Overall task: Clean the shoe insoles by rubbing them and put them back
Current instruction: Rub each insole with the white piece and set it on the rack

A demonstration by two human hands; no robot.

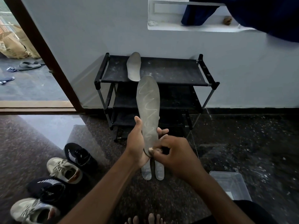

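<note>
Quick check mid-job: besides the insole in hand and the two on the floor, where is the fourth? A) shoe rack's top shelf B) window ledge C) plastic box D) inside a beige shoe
A: the fourth insole lies on the top shelf of the shoe rack, far end against the wall; left hand and right hand hold another insole.

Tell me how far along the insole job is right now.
Done: four insoles are out of the shoes; the rack insole lies on the rack top shelf, perhaps finished. In hand: the left hand grips the held insole, and the right hand pinches its lower end. Left: the floor insoles, then refitting all four.
</note>
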